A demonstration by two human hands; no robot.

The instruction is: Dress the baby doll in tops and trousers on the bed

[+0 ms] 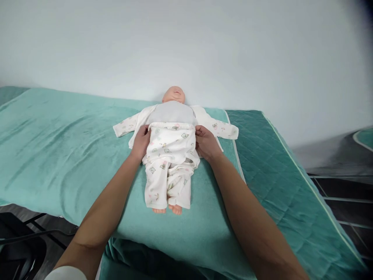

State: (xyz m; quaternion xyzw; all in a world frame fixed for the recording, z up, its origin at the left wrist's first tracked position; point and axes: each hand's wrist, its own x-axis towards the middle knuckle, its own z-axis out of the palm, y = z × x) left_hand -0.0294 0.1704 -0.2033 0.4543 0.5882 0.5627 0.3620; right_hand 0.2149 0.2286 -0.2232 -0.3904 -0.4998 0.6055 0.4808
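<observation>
A baby doll lies on its back on a teal towel, head toward the wall, bare feet toward me. It wears white printed trousers pulled up to the waist, and a grey body shows above them. An open white printed shirt lies spread under it, sleeves out to both sides. My left hand is closed on the trousers' waistband at the doll's left side as I see it. My right hand grips the waistband on the other side.
The teal towel covers a table set against a pale wall. A darker quilted teal cover lies to the right. A black chair stands at lower left, and dark floor shows at right.
</observation>
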